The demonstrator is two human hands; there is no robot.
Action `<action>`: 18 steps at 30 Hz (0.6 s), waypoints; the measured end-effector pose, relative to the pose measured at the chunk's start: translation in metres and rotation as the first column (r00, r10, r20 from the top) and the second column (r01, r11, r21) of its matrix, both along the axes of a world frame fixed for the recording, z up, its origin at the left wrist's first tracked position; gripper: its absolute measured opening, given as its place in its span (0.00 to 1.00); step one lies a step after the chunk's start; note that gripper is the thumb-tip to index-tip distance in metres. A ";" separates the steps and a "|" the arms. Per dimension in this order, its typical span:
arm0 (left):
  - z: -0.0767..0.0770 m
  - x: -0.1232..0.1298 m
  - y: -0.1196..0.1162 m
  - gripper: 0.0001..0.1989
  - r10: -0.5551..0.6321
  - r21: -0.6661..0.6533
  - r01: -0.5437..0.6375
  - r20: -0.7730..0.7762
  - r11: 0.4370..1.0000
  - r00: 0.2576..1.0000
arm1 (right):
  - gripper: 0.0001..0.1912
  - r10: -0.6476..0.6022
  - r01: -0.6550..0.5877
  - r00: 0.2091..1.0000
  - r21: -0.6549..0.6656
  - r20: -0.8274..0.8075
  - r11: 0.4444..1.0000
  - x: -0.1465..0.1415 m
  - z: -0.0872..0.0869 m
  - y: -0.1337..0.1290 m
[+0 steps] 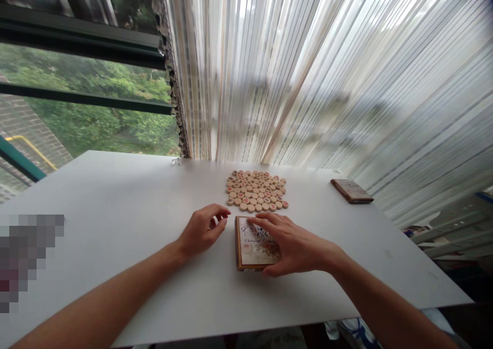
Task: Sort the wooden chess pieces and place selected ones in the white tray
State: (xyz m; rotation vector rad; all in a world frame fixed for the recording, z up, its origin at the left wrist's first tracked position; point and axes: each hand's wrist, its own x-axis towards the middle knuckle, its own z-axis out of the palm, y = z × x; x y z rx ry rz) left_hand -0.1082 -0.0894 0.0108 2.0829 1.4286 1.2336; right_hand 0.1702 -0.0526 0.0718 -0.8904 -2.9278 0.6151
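A flat box (256, 254) printed "Chinese Chess" lies on the white table (169, 292). My right hand (295, 244) rests over its right side, fingers across the top and thumb at the near right edge. My left hand (204, 228) is just left of the box, touching nothing that I can see, its fingers curled with a gap between thumb and fingertips. Beyond both hands lies a packed group of round wooden chess pieces (256, 190), some with red or dark characters, others plain.
A second similar box (352, 190) lies at the table's back right. White string curtains (246, 82) hang behind the table, with a window at the left. Small clear beads (177, 161) touch the back edge. Shelving (462, 226) stands at the right.
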 end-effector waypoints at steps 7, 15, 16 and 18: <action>-0.002 0.000 -0.001 0.08 -0.022 -0.003 0.022 -0.011 1.000 1.000 | 0.59 -0.008 0.013 0.999 0.090 -0.048 0.996 0.009 0.004 -0.003; -0.002 0.000 -0.001 0.08 -0.030 -0.002 0.030 -0.015 1.000 0.999 | 0.58 0.000 0.004 0.999 0.084 -0.046 0.996 0.017 0.007 -0.005; -0.001 0.001 -0.001 0.08 -0.031 -0.003 0.031 -0.016 1.000 0.999 | 0.58 0.005 -0.002 0.999 0.080 -0.040 0.997 0.017 0.006 -0.005; -0.001 0.001 -0.001 0.08 -0.033 -0.006 0.033 -0.018 0.999 0.999 | 0.58 0.001 0.002 0.999 0.081 -0.043 0.997 0.017 0.004 -0.006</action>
